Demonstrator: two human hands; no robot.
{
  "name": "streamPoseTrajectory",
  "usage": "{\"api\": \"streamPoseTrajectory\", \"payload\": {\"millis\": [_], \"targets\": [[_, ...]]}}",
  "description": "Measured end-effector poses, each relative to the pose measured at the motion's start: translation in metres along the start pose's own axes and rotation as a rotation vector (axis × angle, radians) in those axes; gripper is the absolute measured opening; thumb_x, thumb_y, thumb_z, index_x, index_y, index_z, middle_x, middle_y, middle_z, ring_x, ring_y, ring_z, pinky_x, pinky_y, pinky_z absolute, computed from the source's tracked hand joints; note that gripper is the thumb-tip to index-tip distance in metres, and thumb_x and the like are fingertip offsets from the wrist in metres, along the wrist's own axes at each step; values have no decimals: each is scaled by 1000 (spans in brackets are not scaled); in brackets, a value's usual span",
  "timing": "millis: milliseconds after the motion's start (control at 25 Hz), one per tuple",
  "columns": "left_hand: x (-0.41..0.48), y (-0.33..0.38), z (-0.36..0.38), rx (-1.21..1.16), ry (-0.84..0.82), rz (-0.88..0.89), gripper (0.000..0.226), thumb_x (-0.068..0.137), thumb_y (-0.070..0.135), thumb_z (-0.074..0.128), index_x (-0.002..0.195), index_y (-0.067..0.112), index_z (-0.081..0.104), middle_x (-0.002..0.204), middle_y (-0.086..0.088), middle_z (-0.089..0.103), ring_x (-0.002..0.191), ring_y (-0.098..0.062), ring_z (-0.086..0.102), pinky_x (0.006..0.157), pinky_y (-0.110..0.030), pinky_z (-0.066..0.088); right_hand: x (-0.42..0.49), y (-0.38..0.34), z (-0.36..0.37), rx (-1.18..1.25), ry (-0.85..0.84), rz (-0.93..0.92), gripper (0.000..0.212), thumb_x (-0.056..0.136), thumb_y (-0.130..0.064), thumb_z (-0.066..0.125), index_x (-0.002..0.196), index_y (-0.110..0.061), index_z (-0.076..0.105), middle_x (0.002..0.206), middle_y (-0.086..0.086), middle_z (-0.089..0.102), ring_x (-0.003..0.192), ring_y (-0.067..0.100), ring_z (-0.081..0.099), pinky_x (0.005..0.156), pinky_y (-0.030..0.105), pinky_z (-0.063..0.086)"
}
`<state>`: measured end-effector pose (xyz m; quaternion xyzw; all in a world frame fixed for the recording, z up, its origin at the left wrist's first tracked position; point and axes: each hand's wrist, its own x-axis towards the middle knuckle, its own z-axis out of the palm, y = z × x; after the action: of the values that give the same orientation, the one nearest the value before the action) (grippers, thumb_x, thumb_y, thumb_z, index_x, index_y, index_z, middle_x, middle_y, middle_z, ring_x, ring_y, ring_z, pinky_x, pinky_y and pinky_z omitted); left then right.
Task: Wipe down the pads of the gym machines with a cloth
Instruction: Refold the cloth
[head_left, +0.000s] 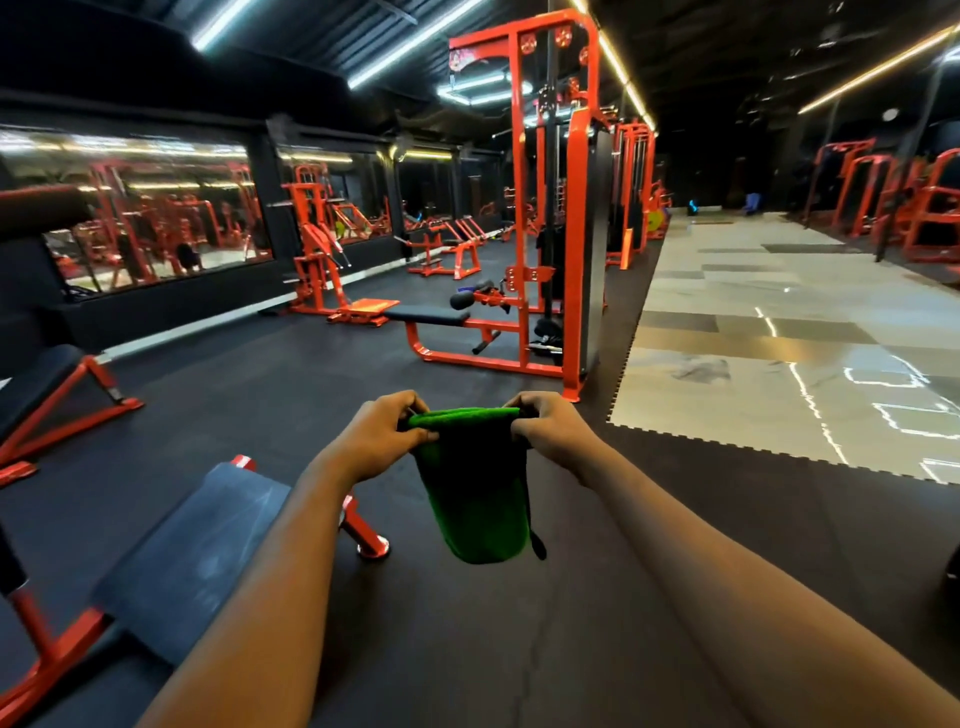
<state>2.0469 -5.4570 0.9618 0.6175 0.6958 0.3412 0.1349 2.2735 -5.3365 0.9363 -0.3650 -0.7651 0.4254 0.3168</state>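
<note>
I'm watching the green cloth hanging folded dead centre, touching no pad. I'm judging the wiping isn't underway here. The left hand is pinching its top corner at nine o'clock, the right hand at three. The nearest bench pad, possibly dusty, is lying at seven.

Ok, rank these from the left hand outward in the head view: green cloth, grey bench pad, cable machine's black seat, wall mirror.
1. Green cloth, gripped by the left hand.
2. Grey bench pad, below left.
3. Black seat, ahead.
4. Wall mirror, far left.
</note>
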Motion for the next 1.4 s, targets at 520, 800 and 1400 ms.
{"api": "streamPoseTrajectory", "payload": {"millis": [520, 800, 1400], "targets": [[255, -104, 3, 34, 118, -38, 16, 88, 27, 76, 93, 21, 62, 82, -5, 70, 77, -19, 68, 74, -45, 59, 279, 58, 1, 133, -137, 15, 9, 87, -4, 53, 91, -11, 58, 87, 8, 62, 80, 22, 62, 71, 36, 52], [423, -198, -37, -13, 104, -71, 16, 92, 28, 72, 94, 18, 59, 84, -7, 69, 79, -20, 67, 75, -44, 58, 473, 62, 40, 120, -118, 2, 11, 91, 0, 51, 93, -10, 57, 86, 7, 61, 78, 22, 63, 65, 31, 53], [763, -337, -35, 69, 155, -180, 8, 101, 25, 58, 100, 23, 49, 84, -18, 64, 80, -35, 62, 75, -56, 54, 871, 147, 55, 137, -216, -51, 15, 82, 0, 55, 88, -13, 60, 86, 11, 63, 79, 26, 63, 69, 41, 56]]}}
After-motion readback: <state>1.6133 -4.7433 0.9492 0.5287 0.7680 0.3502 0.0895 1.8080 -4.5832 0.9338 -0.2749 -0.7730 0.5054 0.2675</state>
